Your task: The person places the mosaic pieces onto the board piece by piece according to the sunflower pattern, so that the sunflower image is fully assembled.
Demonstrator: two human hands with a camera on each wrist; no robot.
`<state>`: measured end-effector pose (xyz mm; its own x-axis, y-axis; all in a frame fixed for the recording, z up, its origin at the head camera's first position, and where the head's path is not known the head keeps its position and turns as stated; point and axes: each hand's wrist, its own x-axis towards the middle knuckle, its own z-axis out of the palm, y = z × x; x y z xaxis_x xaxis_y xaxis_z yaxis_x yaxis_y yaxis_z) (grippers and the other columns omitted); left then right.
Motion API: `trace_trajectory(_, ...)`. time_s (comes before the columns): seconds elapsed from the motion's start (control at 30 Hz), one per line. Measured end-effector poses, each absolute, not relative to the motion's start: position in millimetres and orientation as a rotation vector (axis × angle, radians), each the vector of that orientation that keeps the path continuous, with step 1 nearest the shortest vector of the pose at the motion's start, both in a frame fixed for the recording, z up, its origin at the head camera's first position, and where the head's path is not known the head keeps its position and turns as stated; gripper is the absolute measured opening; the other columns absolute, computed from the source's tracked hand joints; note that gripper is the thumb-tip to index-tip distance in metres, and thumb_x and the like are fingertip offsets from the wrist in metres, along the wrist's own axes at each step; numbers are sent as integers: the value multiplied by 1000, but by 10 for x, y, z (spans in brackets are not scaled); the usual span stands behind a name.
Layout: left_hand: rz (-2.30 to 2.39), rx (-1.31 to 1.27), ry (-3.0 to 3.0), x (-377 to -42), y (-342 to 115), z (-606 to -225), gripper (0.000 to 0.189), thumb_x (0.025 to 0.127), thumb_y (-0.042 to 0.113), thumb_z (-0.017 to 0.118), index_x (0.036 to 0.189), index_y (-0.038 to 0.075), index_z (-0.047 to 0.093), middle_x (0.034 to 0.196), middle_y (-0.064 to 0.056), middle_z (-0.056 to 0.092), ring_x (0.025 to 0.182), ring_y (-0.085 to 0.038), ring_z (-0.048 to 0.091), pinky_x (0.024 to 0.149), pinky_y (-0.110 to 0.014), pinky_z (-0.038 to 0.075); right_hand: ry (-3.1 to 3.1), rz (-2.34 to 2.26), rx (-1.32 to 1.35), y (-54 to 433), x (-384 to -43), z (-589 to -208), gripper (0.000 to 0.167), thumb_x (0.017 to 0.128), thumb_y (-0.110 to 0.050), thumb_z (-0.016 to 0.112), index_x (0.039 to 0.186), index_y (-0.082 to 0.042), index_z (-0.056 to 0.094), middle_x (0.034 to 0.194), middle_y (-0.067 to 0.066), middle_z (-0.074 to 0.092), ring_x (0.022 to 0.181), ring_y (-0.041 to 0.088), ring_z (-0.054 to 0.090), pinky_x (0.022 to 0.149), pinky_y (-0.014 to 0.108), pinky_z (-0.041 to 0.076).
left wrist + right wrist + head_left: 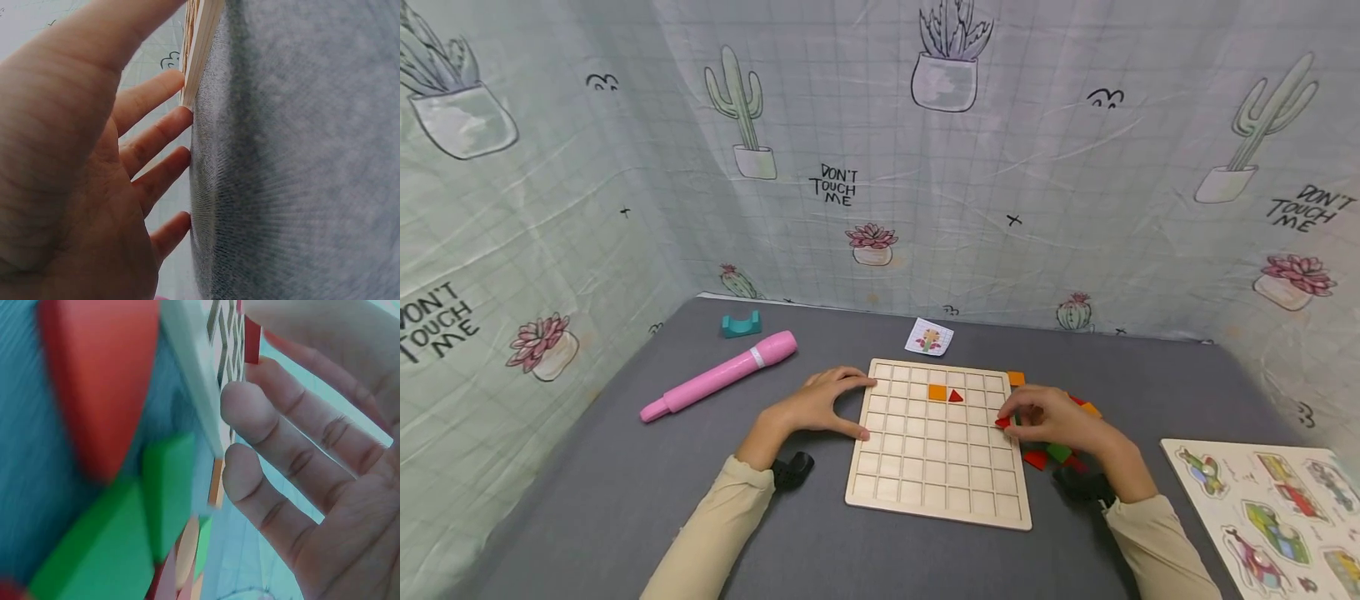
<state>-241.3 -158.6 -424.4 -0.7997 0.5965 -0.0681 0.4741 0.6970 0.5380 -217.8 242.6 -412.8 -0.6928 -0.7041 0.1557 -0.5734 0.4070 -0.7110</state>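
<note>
A square wooden grid board [925, 471] lies flat on the grey table. On it, in an upper row, an orange square [937, 392] sits beside a red triangle [956, 396]. My left hand [816, 407] touches the board's left edge, thumb and fingers spread; in the left wrist view the fingers [156, 134] look fairly straight. At the right edge, my right hand [1060, 418] pinches a small red piece [252, 341] over the board; the fingers partly hide its shape. Beneath and beside this hand lie loose red [1035, 459], green [1059, 452] and orange pieces [1091, 409].
Behind the board lies a paper card [929, 337] with a printed flower-like pattern. A pink stick-shaped object [722, 377] and a teal block [741, 324] are at the left. A picture puzzle board [1221, 500] lies at the right. Patterned curtain [880, 275] surrounds the table.
</note>
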Motion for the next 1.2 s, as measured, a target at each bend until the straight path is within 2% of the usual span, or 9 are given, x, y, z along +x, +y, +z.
trace_trajectory(0.5, 770, 862, 2667, -2419, -1592, -4230, 81, 75, 44, 82, 144, 17, 49, 144, -9, 43, 135, -34, 37, 108, -59, 22, 2530, -1057, -1141, 1910, -2346, -4038, 15, 88, -10, 72, 103, -5, 71, 98, 7, 64, 70, 9, 51, 61, 25, 47)
trace_trajectory(0.67, 777, 864, 2667, -2406, -1593, -4222, 81, 75, 44, 82, 143, 16, 50, 143, -10, 43, 135, -34, 37, 108, -59, 23, 2570, -1012, -1155, 1730, -2409, -4017, 15, 88, -8, 73, 102, -4, 71, 95, 7, 63, 69, 10, 52, 59, 24, 46)
trace_trajectory(0.93, 760, 850, 2669, -2414, -1600, -4238, 80, 75, 45, 82, 143, 18, 50, 144, -8, 43, 136, -33, 36, 109, -58, 23, 2623, -1006, -1153, 1506, -2504, -4047, 16, 87, -6, 72, 102, -1, 70, 95, 10, 63, 70, 13, 54, 58, 23, 45)
trace_trajectory(1.2, 742, 838, 2669, -2412, -1594, -4246, 80, 75, 47, 81, 143, 21, 50, 145, -6, 42, 136, -31, 35, 110, -56, 22, 2653, -925, -1170, 1310, -2631, -4064, 12, 86, -9, 74, 97, -5, 72, 95, 7, 65, 67, 11, 51, 59, 24, 44)
